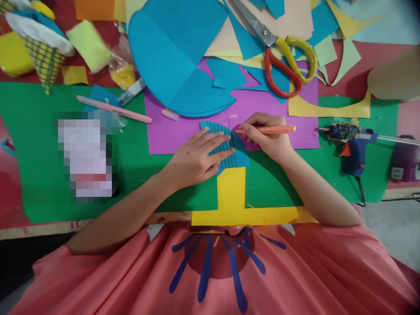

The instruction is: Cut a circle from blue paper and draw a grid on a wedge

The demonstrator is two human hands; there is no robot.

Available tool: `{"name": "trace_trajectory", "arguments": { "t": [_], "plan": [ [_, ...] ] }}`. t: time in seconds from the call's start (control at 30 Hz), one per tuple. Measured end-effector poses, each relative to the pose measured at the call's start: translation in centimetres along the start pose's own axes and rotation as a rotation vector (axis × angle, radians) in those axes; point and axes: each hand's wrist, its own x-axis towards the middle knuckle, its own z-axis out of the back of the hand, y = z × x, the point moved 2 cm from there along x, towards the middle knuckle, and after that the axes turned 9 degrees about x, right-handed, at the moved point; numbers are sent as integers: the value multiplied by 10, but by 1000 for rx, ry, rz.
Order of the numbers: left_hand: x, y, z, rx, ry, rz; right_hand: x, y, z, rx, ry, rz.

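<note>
A small blue paper piece [241,151] with dark parallel lines on its left part lies in front of me, over the edge of a purple sheet [278,107]. My left hand [200,155] rests flat on it with the fingers spread. In my right hand [267,135] is an orange marker [278,130], its tip at the right side of the lined part. Below the blue piece sits a yellow paper cutout [231,188]. A loose pen cap [171,114] lies on the purple sheet, above my left hand.
Large blue paper rounds [177,52] lie beyond my hands. Scissors [282,61] rest on paper scraps at the upper right. A glue gun [356,148] with its cord is at the right. A pink pen [114,108] and a blurred-out item [87,157] are on the left, on green sheet [39,131].
</note>
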Motion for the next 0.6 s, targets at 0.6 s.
{"name": "trace_trajectory", "arguments": {
  "t": [0.6],
  "plan": [
    [0, 0, 0, -35, 20, 20, 1, 0, -1, -73, -5, 6]
  ]
}}
